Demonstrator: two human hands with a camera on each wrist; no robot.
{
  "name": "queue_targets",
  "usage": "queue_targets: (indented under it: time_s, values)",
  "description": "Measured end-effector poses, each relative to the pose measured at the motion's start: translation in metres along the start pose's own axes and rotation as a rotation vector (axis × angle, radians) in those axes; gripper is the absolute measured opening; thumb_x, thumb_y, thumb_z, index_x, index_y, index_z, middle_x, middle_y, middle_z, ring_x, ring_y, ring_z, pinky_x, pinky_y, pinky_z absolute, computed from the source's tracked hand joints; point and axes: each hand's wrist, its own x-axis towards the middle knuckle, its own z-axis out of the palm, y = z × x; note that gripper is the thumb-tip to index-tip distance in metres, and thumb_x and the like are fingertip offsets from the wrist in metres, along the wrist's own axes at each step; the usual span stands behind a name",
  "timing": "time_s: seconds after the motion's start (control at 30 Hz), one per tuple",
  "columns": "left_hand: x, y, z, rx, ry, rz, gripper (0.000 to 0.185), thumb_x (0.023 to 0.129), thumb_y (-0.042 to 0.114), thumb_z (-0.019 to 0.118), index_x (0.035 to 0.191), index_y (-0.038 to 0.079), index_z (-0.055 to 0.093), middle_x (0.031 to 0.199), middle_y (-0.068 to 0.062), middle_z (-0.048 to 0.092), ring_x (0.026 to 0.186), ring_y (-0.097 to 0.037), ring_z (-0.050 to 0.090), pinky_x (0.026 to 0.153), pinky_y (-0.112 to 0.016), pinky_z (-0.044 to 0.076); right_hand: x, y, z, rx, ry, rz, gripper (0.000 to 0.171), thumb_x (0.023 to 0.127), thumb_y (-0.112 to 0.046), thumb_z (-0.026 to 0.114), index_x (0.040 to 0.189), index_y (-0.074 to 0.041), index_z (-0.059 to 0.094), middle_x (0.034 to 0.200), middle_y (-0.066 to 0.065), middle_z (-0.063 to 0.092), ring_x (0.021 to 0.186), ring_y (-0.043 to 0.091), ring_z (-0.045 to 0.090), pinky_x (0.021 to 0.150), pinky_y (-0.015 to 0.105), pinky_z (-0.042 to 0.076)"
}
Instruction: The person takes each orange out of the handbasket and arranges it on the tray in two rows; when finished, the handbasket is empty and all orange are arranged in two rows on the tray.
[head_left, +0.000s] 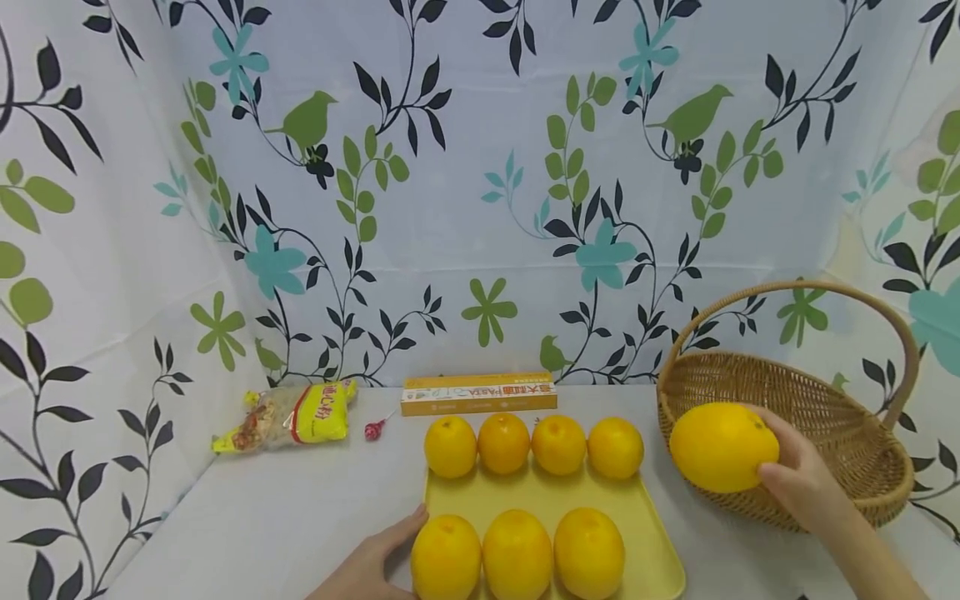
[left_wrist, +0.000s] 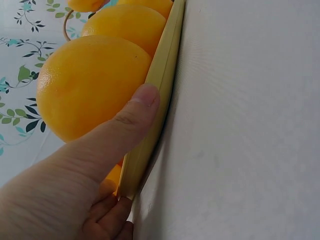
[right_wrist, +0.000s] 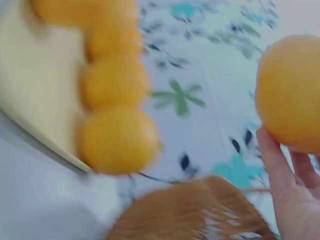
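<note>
A yellow tray (head_left: 540,493) stands on the table with oranges in two rows. Its far row has several, including an orange (head_left: 615,448) at the right end; three larger-looking ones, among them an orange (head_left: 517,555), sit in the near row. My left hand (head_left: 378,554) holds the tray at its left side, the thumb (left_wrist: 145,100) against the tray wall (left_wrist: 160,100). Up in the air, my right hand (head_left: 798,471) grips another orange (head_left: 723,447) from its right side, in front of the wicker basket (head_left: 810,417). The right wrist view is partly blurred.
The basket's tall handle (head_left: 798,285) arches up at the right. Behind the tray lies a long orange-and-white box (head_left: 480,394). A yellow packet (head_left: 292,417) and a red lollipop (head_left: 374,430) lie to the left. Patterned cloth (head_left: 480,208) hangs around the table.
</note>
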Motion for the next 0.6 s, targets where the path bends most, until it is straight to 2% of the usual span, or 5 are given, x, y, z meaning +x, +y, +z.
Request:
queue_targets:
  time_s: [0.07, 0.3, 0.37, 0.53, 0.6]
  values:
    - [-0.002, 0.0, -0.001, -0.013, 0.003, -0.005, 0.076, 0.058, 0.036, 0.066, 0.123, 0.026, 0.026, 0.124, 0.004, 0.026, 0.112, -0.027, 0.019, 0.083, -0.056, 0.013, -0.005, 0.01, 0.013, 0.053, -0.061, 0.009, 0.041, 0.08, 0.003, 0.033, 0.12, 0.004, 0.022, 0.111, 0.013, 0.037, 0.091, 0.022, 0.044, 0.073, 0.032, 0.042]
    - [0.0, 0.001, -0.001, 0.018, -0.011, 0.023, 0.076, 0.059, 0.036, 0.065, 0.123, 0.024, 0.026, 0.125, 0.004, 0.026, 0.112, -0.024, 0.019, 0.084, -0.055, 0.013, -0.023, 0.04, 0.027, -0.001, -0.255, 0.16, 0.049, 0.072, 0.014, 0.04, 0.117, 0.01, 0.021, 0.115, 0.016, 0.033, 0.099, 0.026, 0.038, 0.074, 0.041, 0.039]
    - [0.0, 0.001, -0.002, 0.034, -0.009, 0.029, 0.076, 0.06, 0.036, 0.065, 0.124, 0.023, 0.026, 0.125, 0.003, 0.026, 0.112, -0.024, 0.02, 0.084, -0.054, 0.014, -0.026, 0.049, 0.029, -0.032, -0.264, 0.2, 0.051, 0.071, 0.015, 0.043, 0.117, 0.009, 0.022, 0.114, 0.017, 0.034, 0.097, 0.027, 0.039, 0.073, 0.041, 0.039]
    - [0.001, 0.0, -0.001, 0.036, 0.004, 0.006, 0.075, 0.061, 0.037, 0.063, 0.124, 0.023, 0.026, 0.124, 0.003, 0.026, 0.111, -0.026, 0.02, 0.083, -0.055, 0.015, -0.033, 0.066, 0.032, -0.194, -0.196, 0.354, 0.051, 0.069, 0.007, 0.051, 0.115, 0.006, 0.029, 0.111, 0.014, 0.04, 0.094, 0.027, 0.043, 0.072, 0.037, 0.041]
    - [0.001, 0.0, -0.001, 0.046, 0.011, 0.004, 0.075, 0.061, 0.038, 0.063, 0.124, 0.023, 0.026, 0.124, 0.003, 0.027, 0.111, -0.026, 0.021, 0.083, -0.055, 0.017, -0.036, 0.07, 0.033, -0.213, -0.17, 0.42, 0.051, 0.07, 0.006, 0.051, 0.116, 0.006, 0.028, 0.111, 0.013, 0.04, 0.094, 0.026, 0.043, 0.074, 0.035, 0.041]
